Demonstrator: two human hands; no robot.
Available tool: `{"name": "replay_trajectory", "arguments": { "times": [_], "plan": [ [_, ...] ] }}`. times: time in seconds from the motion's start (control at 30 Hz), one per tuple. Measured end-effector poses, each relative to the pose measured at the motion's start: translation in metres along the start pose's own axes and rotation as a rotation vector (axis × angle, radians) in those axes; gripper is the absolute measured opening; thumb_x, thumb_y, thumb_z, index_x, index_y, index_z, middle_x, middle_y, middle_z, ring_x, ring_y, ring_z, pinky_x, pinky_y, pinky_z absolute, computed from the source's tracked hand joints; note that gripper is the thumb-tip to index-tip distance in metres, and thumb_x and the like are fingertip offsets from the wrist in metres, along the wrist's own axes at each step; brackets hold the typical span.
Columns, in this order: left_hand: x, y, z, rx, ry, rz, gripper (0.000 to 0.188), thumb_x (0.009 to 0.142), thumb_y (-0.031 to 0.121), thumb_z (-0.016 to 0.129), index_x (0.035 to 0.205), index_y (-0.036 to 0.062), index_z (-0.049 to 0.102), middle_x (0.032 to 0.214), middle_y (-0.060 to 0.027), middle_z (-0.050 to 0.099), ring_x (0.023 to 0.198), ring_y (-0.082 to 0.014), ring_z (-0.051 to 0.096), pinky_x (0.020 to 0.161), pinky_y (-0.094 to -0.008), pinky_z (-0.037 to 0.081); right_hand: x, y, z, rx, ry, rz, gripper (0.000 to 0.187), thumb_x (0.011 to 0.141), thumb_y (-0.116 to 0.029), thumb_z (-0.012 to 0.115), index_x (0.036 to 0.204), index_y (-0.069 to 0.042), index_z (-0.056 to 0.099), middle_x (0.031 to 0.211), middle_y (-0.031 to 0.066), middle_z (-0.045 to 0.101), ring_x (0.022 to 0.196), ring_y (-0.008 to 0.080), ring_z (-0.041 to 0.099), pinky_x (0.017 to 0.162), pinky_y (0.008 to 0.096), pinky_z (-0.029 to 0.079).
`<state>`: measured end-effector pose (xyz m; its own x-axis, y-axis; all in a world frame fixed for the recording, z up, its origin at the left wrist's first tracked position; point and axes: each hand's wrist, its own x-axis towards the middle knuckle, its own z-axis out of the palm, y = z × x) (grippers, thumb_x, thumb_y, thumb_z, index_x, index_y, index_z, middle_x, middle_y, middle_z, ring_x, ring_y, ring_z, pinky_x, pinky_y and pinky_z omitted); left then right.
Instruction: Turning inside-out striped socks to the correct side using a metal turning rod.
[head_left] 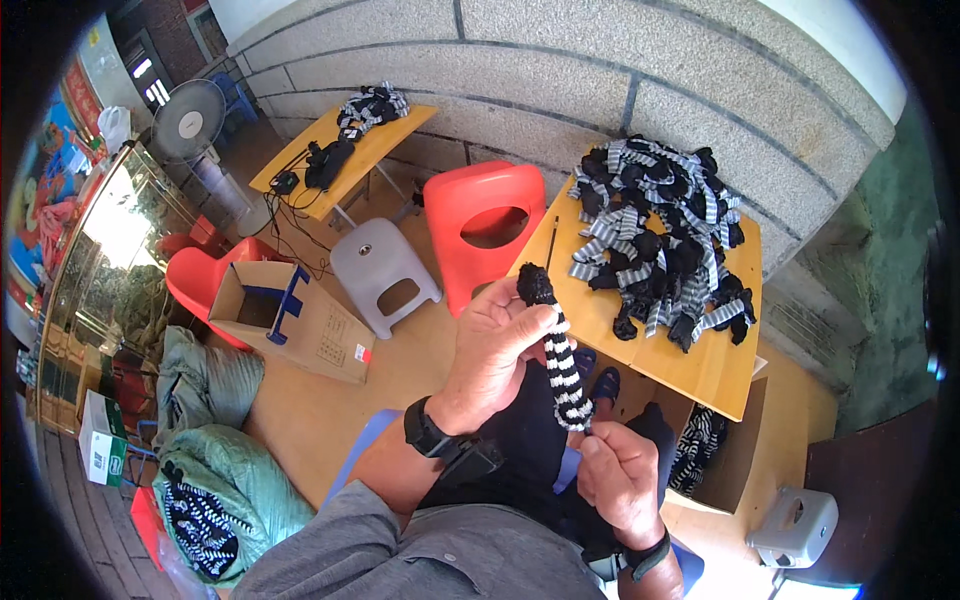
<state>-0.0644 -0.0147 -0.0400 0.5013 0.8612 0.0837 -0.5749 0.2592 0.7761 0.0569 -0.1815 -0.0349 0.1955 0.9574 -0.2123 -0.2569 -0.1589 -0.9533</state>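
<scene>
My left hand (500,335) grips a black-and-white striped knitted tube (563,372) near its dark, bobbly top end, thumb across the front. The tube hangs down at a slant over my lap, slightly bent toward the bottom. My right hand (620,478) is closed at the tube's lower tip, thumb and forefinger pinched together; whether a small tool is also in its fingers cannot be made out. Just beyond, a heap of similar striped knitted pieces (665,235) with black ends covers much of a wooden table (700,372). A thin dark rod (553,242) lies near its left edge.
A red stool (483,188) and a grey stool (372,250) stand ahead. An open cardboard box (318,335) is at left, near a green sack (262,480) of striped pieces. Another box (748,440) sits under the table. A fan (190,122) stands far left.
</scene>
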Motion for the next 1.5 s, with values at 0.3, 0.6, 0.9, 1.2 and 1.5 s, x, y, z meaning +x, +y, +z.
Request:
{"name": "replay_trajectory", "arguments": {
  "times": [0.3,0.6,0.9,1.2,1.5],
  "plan": [
    [-0.001,0.008,0.004,-0.14,0.038,0.103,0.035,0.085,0.014,0.07,0.115,0.003,0.054,0.085,-0.0081,0.061,0.065,-0.0212,0.063,0.06,-0.03,0.049,-0.009,0.007,-0.007,-0.418,-0.039,-0.247,0.008,0.09,-0.001,0.061,0.092,0.006,0.064,0.061,0.0067,0.059,0.053,0.0082,0.057,0.048,0.0244,0.041],
    [0.005,0.007,0.004,-0.237,0.062,0.031,0.038,0.097,0.045,0.047,0.092,0.0078,0.056,0.069,-0.0086,0.059,0.049,-0.0185,0.053,0.042,-0.0277,0.042,-0.011,0.011,-0.002,-0.327,-0.065,-0.184,0.008,0.089,0.0,0.061,0.092,0.006,0.064,0.062,0.0061,0.059,0.053,0.0077,0.056,0.048,0.0233,0.04],
    [0.002,0.004,0.019,-0.263,0.183,0.117,0.027,0.095,0.033,0.05,0.091,0.0073,0.055,0.065,-0.0069,0.057,0.053,-0.0151,0.053,0.047,-0.0266,0.043,-0.012,0.013,0.005,-0.311,-0.012,-0.183,0.008,0.09,-0.001,0.06,0.091,0.006,0.063,0.062,0.006,0.057,0.052,0.0078,0.054,0.048,0.0235,0.039],
    [0.001,0.001,0.031,-0.044,0.372,0.119,0.047,0.097,0.056,0.045,0.085,0.011,0.05,0.059,-0.0034,0.052,0.041,-0.013,0.046,0.035,-0.0252,0.036,-0.007,0.02,0.021,-0.38,0.067,-0.297,0.009,0.09,-0.002,0.061,0.091,0.006,0.063,0.058,0.0061,0.054,0.051,0.008,0.05,0.047,0.0253,0.038],
    [0.002,0.003,0.024,0.025,0.435,0.129,0.049,0.099,0.057,0.037,0.084,0.012,0.047,0.06,-0.0034,0.052,0.041,-0.0124,0.046,0.033,-0.0257,0.036,-0.009,0.035,0.019,-0.462,0.069,-0.424,0.012,0.093,-0.004,0.056,0.089,0.005,0.062,0.057,0.0012,0.054,0.049,0.0057,0.05,0.045,0.023,0.037]
  ]
}}
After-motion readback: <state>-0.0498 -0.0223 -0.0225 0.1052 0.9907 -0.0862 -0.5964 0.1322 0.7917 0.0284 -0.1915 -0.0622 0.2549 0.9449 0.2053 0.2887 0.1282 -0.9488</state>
